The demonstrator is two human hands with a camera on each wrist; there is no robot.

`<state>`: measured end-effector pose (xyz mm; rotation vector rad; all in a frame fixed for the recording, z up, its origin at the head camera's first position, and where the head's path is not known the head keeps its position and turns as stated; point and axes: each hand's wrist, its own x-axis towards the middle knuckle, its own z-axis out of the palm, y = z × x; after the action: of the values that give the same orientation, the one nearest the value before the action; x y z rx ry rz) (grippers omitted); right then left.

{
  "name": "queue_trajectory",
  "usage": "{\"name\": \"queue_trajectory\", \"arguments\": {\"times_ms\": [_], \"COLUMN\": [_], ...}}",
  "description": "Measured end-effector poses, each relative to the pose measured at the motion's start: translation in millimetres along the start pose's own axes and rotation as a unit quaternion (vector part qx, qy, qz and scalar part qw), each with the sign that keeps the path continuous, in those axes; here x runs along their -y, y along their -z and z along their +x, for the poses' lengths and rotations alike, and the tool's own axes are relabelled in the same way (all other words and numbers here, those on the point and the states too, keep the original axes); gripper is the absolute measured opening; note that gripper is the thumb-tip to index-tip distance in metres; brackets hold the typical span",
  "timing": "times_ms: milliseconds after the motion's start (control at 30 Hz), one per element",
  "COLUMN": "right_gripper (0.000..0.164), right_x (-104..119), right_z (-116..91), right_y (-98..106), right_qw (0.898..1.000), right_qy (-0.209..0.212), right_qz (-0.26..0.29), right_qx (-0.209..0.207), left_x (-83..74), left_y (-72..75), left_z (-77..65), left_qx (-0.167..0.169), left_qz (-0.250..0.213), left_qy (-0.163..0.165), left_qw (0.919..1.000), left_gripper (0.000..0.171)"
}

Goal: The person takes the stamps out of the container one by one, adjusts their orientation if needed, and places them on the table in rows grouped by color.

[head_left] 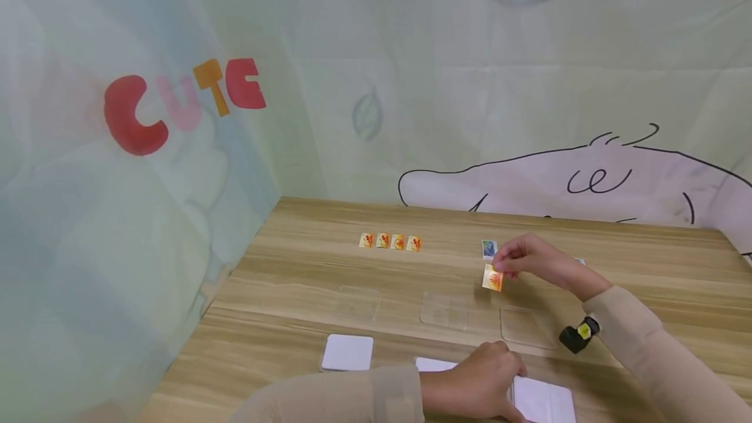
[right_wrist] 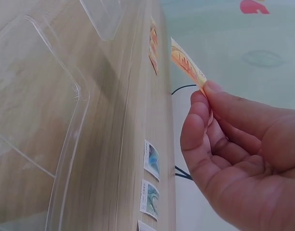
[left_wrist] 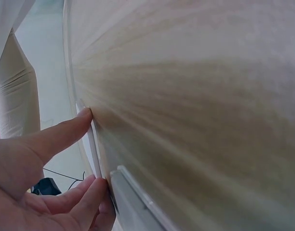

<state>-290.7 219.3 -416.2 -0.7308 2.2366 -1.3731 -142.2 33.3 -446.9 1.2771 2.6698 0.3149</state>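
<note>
My right hand [head_left: 537,260] pinches an orange stamp [head_left: 492,278] by its edge, between thumb and fingertips, above the table. In the right wrist view, the same orange stamp [right_wrist: 187,62] is tilted up off the surface. My left hand [head_left: 478,380] grips the left side of a white square case [head_left: 543,400] at the table's front. The left wrist view shows the thumb [left_wrist: 65,132] and fingers at separate spots along the case's edge. A blue stamp [head_left: 489,249] lies just behind the held stamp. In the right wrist view, a green-blue stamp [right_wrist: 149,198] lies nearby.
Several orange stamps [head_left: 390,241] lie in a row at the back. Clear plastic lids [head_left: 444,312] are spread across the middle. Another white square case [head_left: 348,352] is at front left, and a white piece [head_left: 433,364] is partly hidden by my left arm. A printed cloth hangs behind.
</note>
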Motion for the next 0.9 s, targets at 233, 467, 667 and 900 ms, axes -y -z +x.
{"name": "queue_trajectory", "arguments": {"times_ms": [233, 467, 667, 900], "right_gripper": [0.015, 0.015, 0.014, 0.014], "right_x": [-0.7, 0.3, 0.1, 4.0], "right_z": [11.4, 21.7, 31.6, 40.6], "right_y": [-2.5, -2.9, -4.0, -5.6], "right_qw": [1.000, 1.000, 1.000, 1.000], "right_qy": [0.001, -0.001, 0.012, 0.010], "right_qz": [-0.002, -0.013, -0.004, -0.004], "right_qx": [-0.005, -0.011, -0.013, -0.009], "left_x": [1.2, 1.5, 0.6, 1.2], "left_y": [0.2, 2.2, 2.0, 1.7], "left_z": [-0.7, 0.4, 1.4, 2.4], "left_qx": [0.002, 0.006, 0.010, 0.009], "left_qz": [-0.005, -0.014, -0.022, -0.023], "left_qy": [-0.002, -0.006, 0.004, 0.003], "left_qw": [1.0000, 0.9999, 0.9997, 0.9997], "left_gripper": [0.053, 0.052, 0.052, 0.052]}}
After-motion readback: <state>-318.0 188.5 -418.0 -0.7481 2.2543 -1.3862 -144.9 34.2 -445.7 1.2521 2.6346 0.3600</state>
